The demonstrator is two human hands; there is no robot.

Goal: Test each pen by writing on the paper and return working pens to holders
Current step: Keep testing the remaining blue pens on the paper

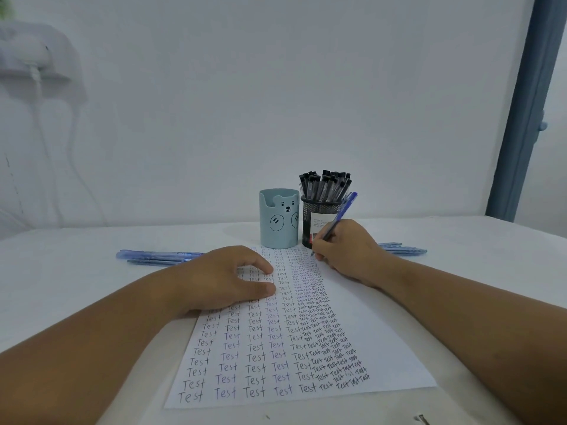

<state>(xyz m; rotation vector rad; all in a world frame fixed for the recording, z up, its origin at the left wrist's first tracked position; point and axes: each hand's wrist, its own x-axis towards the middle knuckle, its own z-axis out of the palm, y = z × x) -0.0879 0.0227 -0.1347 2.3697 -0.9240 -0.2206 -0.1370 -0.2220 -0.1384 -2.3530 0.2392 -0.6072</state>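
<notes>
At paper [352,338] top, R hand [346,250] pinches blue pen [339,219]; tip just below fingers.

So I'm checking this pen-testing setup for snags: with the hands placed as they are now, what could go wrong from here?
1. The right hand writes with the blue pen right beside the mesh holder; a careless stroke might knock it.
2. The paper is nearly full near the pen tip, so a new mark may overlap old writing and be hard to judge.
3. The left hand rests on written words and might smudge them.

Pen tip [312,254] behind fingers
</notes>
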